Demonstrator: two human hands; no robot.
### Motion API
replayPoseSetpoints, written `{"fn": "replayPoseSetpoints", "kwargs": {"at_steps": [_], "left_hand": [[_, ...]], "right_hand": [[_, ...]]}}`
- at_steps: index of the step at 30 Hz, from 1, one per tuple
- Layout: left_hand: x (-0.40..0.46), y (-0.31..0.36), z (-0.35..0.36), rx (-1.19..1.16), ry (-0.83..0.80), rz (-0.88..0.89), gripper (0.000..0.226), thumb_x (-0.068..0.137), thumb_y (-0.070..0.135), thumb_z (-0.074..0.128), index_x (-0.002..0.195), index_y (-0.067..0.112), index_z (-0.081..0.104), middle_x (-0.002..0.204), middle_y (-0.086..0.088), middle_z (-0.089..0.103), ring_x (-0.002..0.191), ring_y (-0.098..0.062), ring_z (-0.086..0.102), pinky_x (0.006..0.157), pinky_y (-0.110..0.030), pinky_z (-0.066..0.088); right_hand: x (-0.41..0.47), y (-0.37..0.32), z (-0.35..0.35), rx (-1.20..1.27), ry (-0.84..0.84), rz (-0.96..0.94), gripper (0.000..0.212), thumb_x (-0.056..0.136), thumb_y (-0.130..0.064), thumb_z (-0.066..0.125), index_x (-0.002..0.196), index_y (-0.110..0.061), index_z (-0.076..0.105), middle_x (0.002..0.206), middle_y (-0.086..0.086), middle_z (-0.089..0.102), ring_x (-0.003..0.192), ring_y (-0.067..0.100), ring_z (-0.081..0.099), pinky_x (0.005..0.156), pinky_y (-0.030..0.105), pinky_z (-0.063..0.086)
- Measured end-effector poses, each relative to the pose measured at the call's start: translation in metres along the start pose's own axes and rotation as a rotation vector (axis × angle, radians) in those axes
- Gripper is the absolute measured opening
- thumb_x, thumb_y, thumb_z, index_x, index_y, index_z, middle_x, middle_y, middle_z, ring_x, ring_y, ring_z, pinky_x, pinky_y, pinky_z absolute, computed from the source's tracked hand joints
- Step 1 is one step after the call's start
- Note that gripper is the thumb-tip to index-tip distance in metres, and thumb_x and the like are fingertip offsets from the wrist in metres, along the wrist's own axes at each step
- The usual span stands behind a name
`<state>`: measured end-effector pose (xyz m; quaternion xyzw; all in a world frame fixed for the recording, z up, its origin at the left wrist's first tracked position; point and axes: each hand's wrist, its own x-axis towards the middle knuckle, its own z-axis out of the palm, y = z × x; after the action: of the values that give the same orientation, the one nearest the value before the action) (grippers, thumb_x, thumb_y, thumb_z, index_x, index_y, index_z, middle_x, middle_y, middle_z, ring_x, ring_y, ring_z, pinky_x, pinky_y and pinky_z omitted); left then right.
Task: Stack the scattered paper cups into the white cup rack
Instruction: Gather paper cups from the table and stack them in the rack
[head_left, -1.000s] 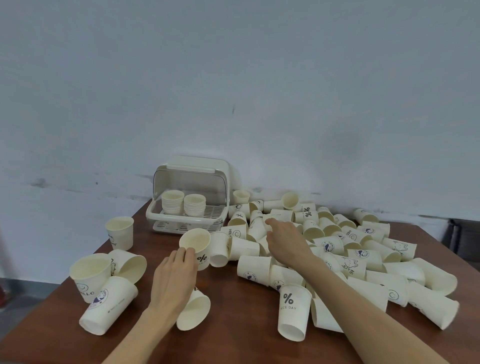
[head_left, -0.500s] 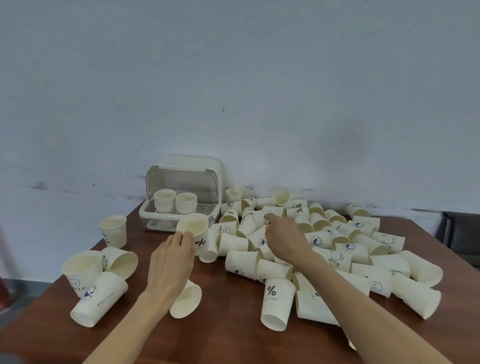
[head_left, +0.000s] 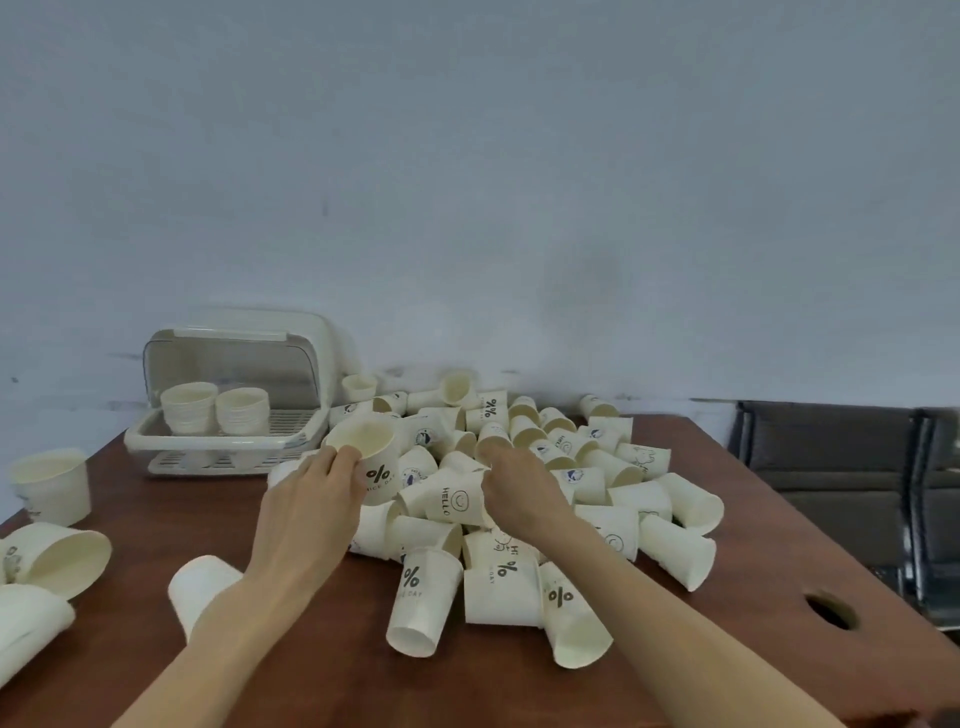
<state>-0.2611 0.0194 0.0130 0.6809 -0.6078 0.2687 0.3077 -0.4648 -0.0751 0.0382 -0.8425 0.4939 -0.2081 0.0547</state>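
I see my left hand (head_left: 311, 499) gripping a "%" cup (head_left: 369, 457) by its rim, upright, just right of the rack (head_left: 228, 441) and at the left edge of the cup pile (head_left: 545, 499). The rack sits on the worktop (head_left: 779, 525) with its lid (head_left: 234, 358) up and two cup stacks (head_left: 215, 413) inside. My right hand (head_left: 514, 483) lies knuckles-up in the pile right of the rack, fingers curled on a "HELLO" cup (head_left: 452, 501).
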Motion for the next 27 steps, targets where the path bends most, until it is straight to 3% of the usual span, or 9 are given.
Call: {"fn": "replayPoseSetpoints", "kwargs": {"at_steps": [7,18,22,24,27], "left_hand": [[0.026,0.054,0.024,-0.059,0.030,0.029,0.035,0.091,0.029,0.032,0.085,0.010,0.060,0.073,-0.003,0.058,0.057,-0.027,0.057,0.040,-0.029,0.038],[0.052,0.128,0.060,-0.119,0.025,0.052,0.032,0.093,0.029,0.031,0.081,0.013,0.057,0.067,0.003,0.053,0.055,-0.019,0.054,0.041,-0.023,0.024],[0.061,0.155,0.079,-0.119,0.000,0.060,0.017,0.094,0.021,0.049,0.079,0.014,0.055,0.067,0.003,0.052,0.056,-0.019,0.054,0.040,-0.026,0.027],[0.067,0.167,0.087,-0.127,-0.009,0.064,0.020,0.094,0.022,0.045,0.078,0.015,0.054,0.066,0.004,0.051,0.055,-0.019,0.053,0.038,-0.026,0.029],[0.076,0.186,0.095,-0.145,0.001,0.081,0.020,0.094,0.022,0.045,0.078,0.015,0.055,0.066,0.003,0.052,0.053,-0.020,0.052,0.037,-0.027,0.031]], "right_hand": [[0.002,0.054,-0.011,-0.027,-0.017,0.049,0.042,0.088,-0.004,0.041,0.127,-0.013,0.052,0.102,0.012,0.064,0.100,0.032,0.054,0.071,0.039,0.047],[0.012,0.130,-0.023,-0.076,-0.024,0.104,0.038,0.087,-0.004,0.040,0.122,-0.010,0.052,0.104,0.014,0.063,0.100,0.032,0.056,0.075,0.040,0.047],[0.020,0.163,-0.026,-0.037,-0.013,0.157,0.036,0.089,-0.008,0.041,0.123,-0.013,0.053,0.109,0.011,0.063,0.102,0.030,0.056,0.079,0.037,0.048],[0.025,0.178,-0.027,-0.032,-0.012,0.191,0.036,0.087,-0.006,0.040,0.119,-0.012,0.056,0.100,0.010,0.065,0.096,0.029,0.057,0.078,0.041,0.051],[0.034,0.204,-0.028,0.020,0.003,0.257,0.038,0.086,-0.005,0.040,0.120,-0.009,0.055,0.105,0.013,0.065,0.102,0.031,0.058,0.081,0.041,0.050]]}}
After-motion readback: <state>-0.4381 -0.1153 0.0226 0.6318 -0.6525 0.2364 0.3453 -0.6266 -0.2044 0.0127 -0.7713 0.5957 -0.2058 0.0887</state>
